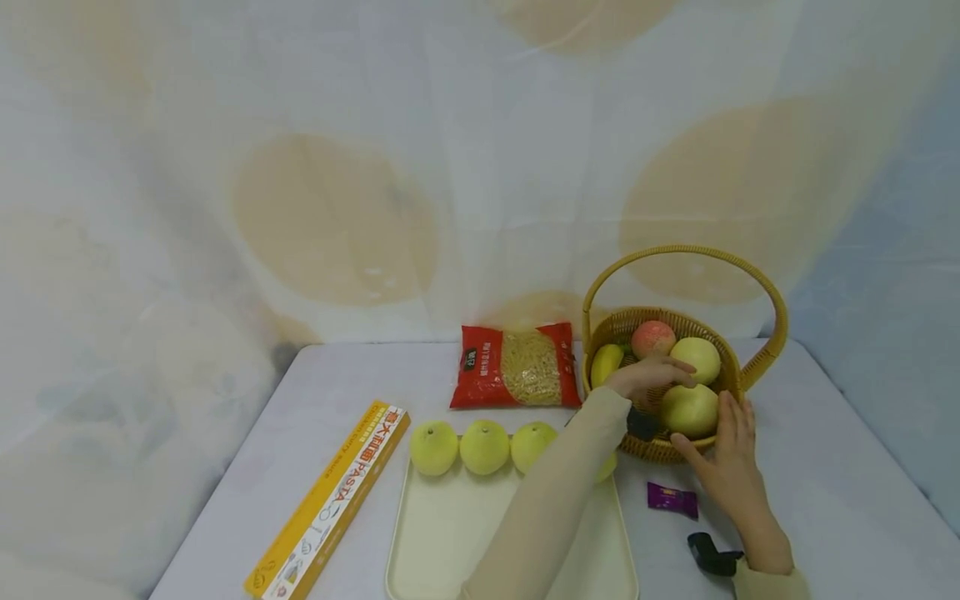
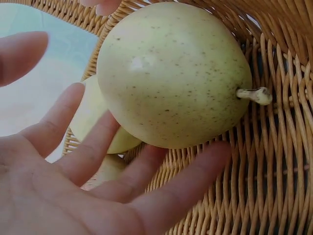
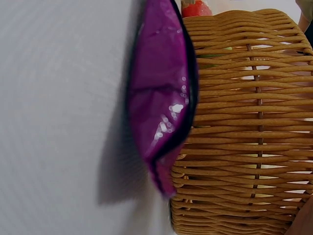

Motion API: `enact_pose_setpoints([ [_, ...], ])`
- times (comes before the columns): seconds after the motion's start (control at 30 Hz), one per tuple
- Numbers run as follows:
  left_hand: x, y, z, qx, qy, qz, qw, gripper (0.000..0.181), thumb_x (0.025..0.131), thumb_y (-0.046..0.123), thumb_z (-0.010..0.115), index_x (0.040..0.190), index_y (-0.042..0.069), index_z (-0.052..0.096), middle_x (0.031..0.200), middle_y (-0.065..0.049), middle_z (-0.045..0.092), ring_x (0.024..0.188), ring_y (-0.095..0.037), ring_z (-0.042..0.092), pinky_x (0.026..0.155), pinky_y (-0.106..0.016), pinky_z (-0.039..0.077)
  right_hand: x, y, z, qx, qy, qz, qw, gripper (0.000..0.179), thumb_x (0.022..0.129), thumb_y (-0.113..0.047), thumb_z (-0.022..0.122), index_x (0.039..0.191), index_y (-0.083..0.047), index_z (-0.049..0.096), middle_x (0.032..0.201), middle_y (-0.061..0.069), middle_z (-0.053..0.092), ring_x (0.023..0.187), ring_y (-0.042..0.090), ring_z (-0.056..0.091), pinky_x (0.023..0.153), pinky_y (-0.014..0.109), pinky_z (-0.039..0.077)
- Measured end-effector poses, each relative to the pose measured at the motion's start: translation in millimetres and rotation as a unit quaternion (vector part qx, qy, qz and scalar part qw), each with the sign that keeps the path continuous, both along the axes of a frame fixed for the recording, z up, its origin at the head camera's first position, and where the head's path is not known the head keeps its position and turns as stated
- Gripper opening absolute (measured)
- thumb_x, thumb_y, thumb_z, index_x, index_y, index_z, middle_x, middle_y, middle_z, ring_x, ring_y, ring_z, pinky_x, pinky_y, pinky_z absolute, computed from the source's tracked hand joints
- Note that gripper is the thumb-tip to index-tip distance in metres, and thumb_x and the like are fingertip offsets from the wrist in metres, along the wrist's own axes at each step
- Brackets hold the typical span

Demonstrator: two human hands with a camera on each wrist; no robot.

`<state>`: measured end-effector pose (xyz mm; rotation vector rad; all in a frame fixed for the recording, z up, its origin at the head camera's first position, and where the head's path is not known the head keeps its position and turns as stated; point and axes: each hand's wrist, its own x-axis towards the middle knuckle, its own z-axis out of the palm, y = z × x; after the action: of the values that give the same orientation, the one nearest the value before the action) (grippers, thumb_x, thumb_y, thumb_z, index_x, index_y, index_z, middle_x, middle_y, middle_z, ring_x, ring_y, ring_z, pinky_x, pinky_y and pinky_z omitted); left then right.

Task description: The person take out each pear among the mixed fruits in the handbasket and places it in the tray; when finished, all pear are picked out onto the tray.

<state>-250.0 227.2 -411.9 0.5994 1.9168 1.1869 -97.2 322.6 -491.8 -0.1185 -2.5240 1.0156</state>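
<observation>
My left hand (image 1: 648, 375) reaches into the wicker basket (image 1: 648, 452) with fingers extended. In the left wrist view, those fingers spread beside and beneath a round, speckled pale green pear (image 2: 171, 73) with a short stem, the fingertips right at its skin. A second pear (image 1: 696, 360) sits farther back in the basket, along with a pinkish-red fruit (image 1: 653, 339) and a yellow fruit (image 1: 606, 364). At the basket's front right side, my right hand (image 1: 727, 467) rests with long fingers along the rim and thumb apart. The right wrist view shows the woven wall (image 3: 244, 117).
A purple wrapped packet (image 1: 672, 500) lies in front of the basket. Left of it, a cream tray (image 1: 442, 542) has several yellow-green fruits (image 1: 483, 447) along its far edge. A red pasta bag (image 1: 487, 375) lies behind the tray; a long yellow pasta box (image 1: 330, 500) lies leftward.
</observation>
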Motion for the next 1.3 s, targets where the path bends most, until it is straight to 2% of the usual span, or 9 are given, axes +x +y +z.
enact_pose_setpoints([
  [0.2,-0.4,1.1,-3.4,-0.022,-0.056,-0.025,0.9978,0.047,0.090,0.013,0.064,0.135,0.025,0.058,0.146,0.008,0.047,0.136,-0.020,0.041,0.107,-0.050,0.041,1.0,-1,2.4,0.000,-0.010,-0.002,0.9999,0.094,0.096,-0.034,0.058,0.152,0.006,-0.005,0.157,0.035,-0.004,0.146,0.047,-0.016,0.103,0.079,0.005],
  [0.33,-0.1,2.6,-3.5,-0.035,-0.045,-0.048,0.9972,0.052,0.088,0.009,0.067,0.136,0.026,0.056,0.146,0.008,0.045,0.132,-0.019,0.044,0.105,-0.049,0.044,1.1,-2,4.7,0.000,-0.012,-0.002,0.9999,0.094,0.096,-0.034,0.058,0.152,0.006,-0.005,0.157,0.035,-0.004,0.146,0.046,-0.016,0.102,0.079,0.007],
  [0.47,3.9,5.6,-2.2,-0.055,-0.001,-0.041,0.9976,0.054,0.085,0.009,0.071,0.134,0.029,0.058,0.142,0.007,0.047,0.123,-0.017,0.050,0.097,-0.045,0.049,1.7,-4,6.6,-0.004,-0.015,0.000,0.9999,0.094,0.096,-0.034,0.058,0.152,0.005,-0.006,0.157,0.034,-0.005,0.146,0.045,-0.017,0.102,0.079,0.007],
  [0.6,11.6,10.4,-0.7,-0.090,0.055,-0.006,0.9944,0.059,0.081,0.011,0.076,0.133,0.034,0.058,0.137,0.008,0.052,0.112,-0.015,0.057,0.084,-0.037,0.055,2.2,-4,7.7,-0.008,-0.011,0.004,0.9999,0.093,0.096,-0.033,0.058,0.152,0.005,-0.005,0.157,0.035,-0.005,0.146,0.045,-0.017,0.104,0.078,0.005],
  [0.73,16.4,10.6,-1.3,-0.109,0.071,0.031,0.9910,0.063,0.079,0.011,0.079,0.134,0.032,0.056,0.135,0.007,0.054,0.109,-0.014,0.059,0.079,-0.032,0.056,2.1,-4,6.8,-0.005,-0.008,0.002,0.9999,0.093,0.096,-0.033,0.058,0.152,0.006,-0.004,0.157,0.035,-0.003,0.146,0.045,-0.016,0.104,0.078,0.005],
  [0.87,18.5,8.1,-1.6,-0.100,0.060,0.048,0.9921,0.063,0.078,0.009,0.078,0.134,0.027,0.056,0.133,0.005,0.056,0.108,-0.015,0.059,0.079,-0.031,0.056,2.8,-3,5.8,-0.001,-0.015,-0.003,0.9999,0.093,0.096,-0.035,0.058,0.152,0.006,-0.004,0.157,0.034,-0.004,0.146,0.046,-0.016,0.103,0.078,0.008],
  [1.03,15.9,6.2,-0.3,-0.090,0.048,0.037,0.9941,0.064,0.079,0.008,0.075,0.137,0.028,0.054,0.135,0.004,0.054,0.108,-0.016,0.058,0.077,-0.031,0.056,3.0,-1,4.6,0.001,-0.013,-0.004,0.9999,0.093,0.096,-0.035,0.058,0.152,0.006,-0.004,0.157,0.035,-0.004,0.146,0.046,-0.016,0.103,0.078,0.008],
  [1.2,11.3,5.7,-2.3,-0.078,0.015,0.028,0.9964,0.063,0.082,0.005,0.071,0.135,0.034,0.055,0.136,0.005,0.053,0.110,-0.016,0.057,0.082,-0.034,0.055,0.9,0,2.4,0.001,-0.012,-0.007,0.9999,0.093,0.096,-0.035,0.057,0.153,0.005,-0.005,0.157,0.034,-0.004,0.146,0.044,-0.017,0.101,0.079,0.009],
  [1.3,10.2,5.0,-4.1,-0.063,-0.008,0.033,0.9974,0.061,0.082,0.002,0.070,0.133,0.033,0.057,0.128,0.002,0.057,0.100,-0.017,0.060,0.082,-0.036,0.055,0.1,-1,1.5,0.001,-0.009,-0.007,0.9999,0.093,0.096,-0.035,0.058,0.153,0.005,-0.004,0.157,0.034,-0.003,0.147,0.044,-0.016,0.102,0.079,0.010],
])
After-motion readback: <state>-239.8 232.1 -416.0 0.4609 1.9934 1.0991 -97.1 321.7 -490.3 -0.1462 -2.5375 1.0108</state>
